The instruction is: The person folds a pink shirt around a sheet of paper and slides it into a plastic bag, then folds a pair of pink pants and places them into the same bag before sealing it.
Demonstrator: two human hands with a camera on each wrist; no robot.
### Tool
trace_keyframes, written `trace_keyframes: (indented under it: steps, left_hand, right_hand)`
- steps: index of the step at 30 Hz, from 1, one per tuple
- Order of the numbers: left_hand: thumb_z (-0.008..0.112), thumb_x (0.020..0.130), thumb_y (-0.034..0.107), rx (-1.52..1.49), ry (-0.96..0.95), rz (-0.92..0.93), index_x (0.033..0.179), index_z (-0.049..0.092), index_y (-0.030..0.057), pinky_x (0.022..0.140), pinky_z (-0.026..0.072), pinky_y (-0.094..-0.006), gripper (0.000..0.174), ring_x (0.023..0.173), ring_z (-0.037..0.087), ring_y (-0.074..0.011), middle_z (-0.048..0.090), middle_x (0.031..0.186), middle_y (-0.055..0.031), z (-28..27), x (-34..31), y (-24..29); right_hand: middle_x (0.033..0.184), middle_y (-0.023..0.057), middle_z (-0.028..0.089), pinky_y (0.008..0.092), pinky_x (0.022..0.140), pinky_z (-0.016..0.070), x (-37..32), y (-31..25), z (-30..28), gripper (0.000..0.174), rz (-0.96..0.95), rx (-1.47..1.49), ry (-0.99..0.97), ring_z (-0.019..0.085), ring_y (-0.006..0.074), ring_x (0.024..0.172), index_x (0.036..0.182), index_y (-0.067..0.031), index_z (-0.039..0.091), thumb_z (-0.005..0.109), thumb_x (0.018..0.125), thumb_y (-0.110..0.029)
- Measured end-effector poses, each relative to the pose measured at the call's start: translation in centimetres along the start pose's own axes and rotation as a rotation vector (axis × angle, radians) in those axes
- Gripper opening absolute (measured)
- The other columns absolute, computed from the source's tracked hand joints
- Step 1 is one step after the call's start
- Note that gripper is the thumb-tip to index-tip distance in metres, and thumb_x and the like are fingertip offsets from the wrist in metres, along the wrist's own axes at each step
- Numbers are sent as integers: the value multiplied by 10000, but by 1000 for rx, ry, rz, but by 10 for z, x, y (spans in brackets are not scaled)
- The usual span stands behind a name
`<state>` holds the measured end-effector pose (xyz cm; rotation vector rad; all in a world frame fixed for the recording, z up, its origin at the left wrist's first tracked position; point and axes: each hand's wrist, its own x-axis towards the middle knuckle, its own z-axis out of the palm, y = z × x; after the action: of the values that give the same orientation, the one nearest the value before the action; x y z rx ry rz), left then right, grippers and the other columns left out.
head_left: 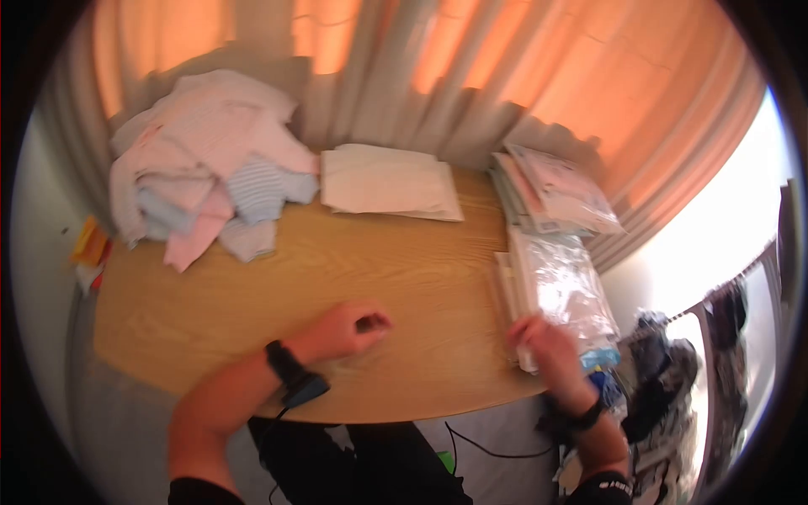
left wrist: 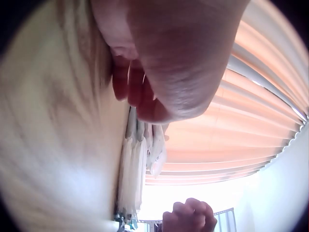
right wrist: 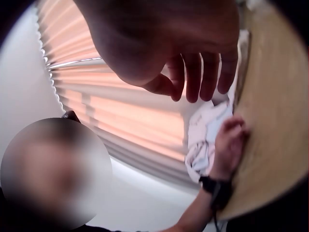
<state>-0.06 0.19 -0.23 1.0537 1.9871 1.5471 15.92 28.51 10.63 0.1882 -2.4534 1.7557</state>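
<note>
My left hand rests at the front middle of the wooden table, its fingers loosely curled around nothing. The left wrist view shows those fingers bent close over the wood. Farther right, my right hand is raised by the front end of a stack of clear plastic packages, overlapping it in the head view. Seen from the right wrist, its fingers hang relaxed and slightly spread, holding nothing. More flat bagged packages lie behind that stack.
A heap of pink, white and pale blue knitted clothes covers the back left. White flat sheets or bags lie at the back middle, before a curtain. Dark hanging items stand beyond the right edge. A black cable runs below the table.
</note>
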Motion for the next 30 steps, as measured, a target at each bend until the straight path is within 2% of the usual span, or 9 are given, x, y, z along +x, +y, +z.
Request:
trace_keyframes:
  steps: [3, 4, 7, 9, 13, 17, 22, 27, 30]
  left_hand:
    - [612, 847, 93, -263, 142, -215, 1041, 586, 35, 692, 469, -245, 204, 785, 567, -111, 599, 901, -34, -1, -1, 0]
    - [612, 847, 93, -241, 173, -237, 1041, 586, 35, 692, 469, -245, 204, 785, 567, -111, 599, 901, -34, -1, 2, -12]
    - [608, 856, 80, -478, 301, -29, 1108, 529, 42, 697, 484, -250, 267, 856, 559, -99, 571, 993, -39, -20, 1, -42]
    - [605, 844, 61, -435, 424, -144, 1110, 511, 47, 720, 489, -249, 283, 876, 559, -113, 554, 1034, -41, -58, -17, -40]
    - [627, 802, 97, -312, 840, -250, 1211, 490, 19, 758, 478, -286, 439, 946, 524, -151, 515, 1110, -69, -120, -40, -16]
    - [642, 794, 122, -247, 836, -212, 1287, 450, 29, 822, 470, -318, 538, 1032, 509, -184, 494, 1184, -97, -180, -42, -2]
    - [636, 806, 183, -171, 927, -225, 1341, 411, 43, 896, 426, -329, 598, 1071, 496, -211, 460, 1248, -114, -213, -6, 5]
    - [620, 811, 178, -293, 1149, -225, 1298, 468, -25, 943, 391, -306, 550, 1092, 509, -204, 506, 1236, -120, -209, 25, 3]
    - [616, 811, 157, -246, 1297, -34, 1252, 512, -53, 899, 403, -273, 499, 1040, 521, -175, 542, 1173, -95, -190, 27, 8]
  right_hand:
    - [940, 80, 618, 275, 808, 438, -8, 31, 81, 187, 65, 181, -215, 560, 166, 890, 899, -47, 591, 488, 948, -195]
    - [933, 67, 614, 276, 796, 442, -1, 50, 99, 171, 234, 445, -140, 558, 158, 875, 897, -50, 585, 496, 943, -189]
    - [908, 32, 598, 285, 761, 453, 52, 93, 136, 124, 518, 1086, -66, 548, 133, 823, 925, -61, 579, 520, 931, -169]
    - [829, 4, 567, 277, 755, 450, 95, 88, 157, 102, 601, 1148, -17, 532, 118, 768, 917, -85, 560, 514, 937, -174]
    - [902, 6, 598, 277, 776, 461, 156, 101, 182, 72, 394, 1152, -233, 555, 117, 802, 961, -105, 566, 561, 921, -165]
    - [964, 17, 603, 300, 805, 475, 172, 98, 183, 102, 391, 1208, -411, 565, 126, 854, 1004, -107, 556, 578, 913, -148]
    - [986, 35, 594, 310, 799, 484, 170, 108, 179, 142, 394, 1230, -405, 567, 144, 861, 1044, -96, 534, 571, 913, -136]
    - [988, 29, 599, 316, 810, 487, 173, 111, 181, 146, 405, 1255, -405, 578, 143, 869, 1052, -98, 543, 568, 914, -140]
    - [1009, 63, 578, 332, 824, 489, 175, 112, 182, 214, 429, 1301, -417, 565, 166, 893, 1110, -57, 502, 559, 920, -139]
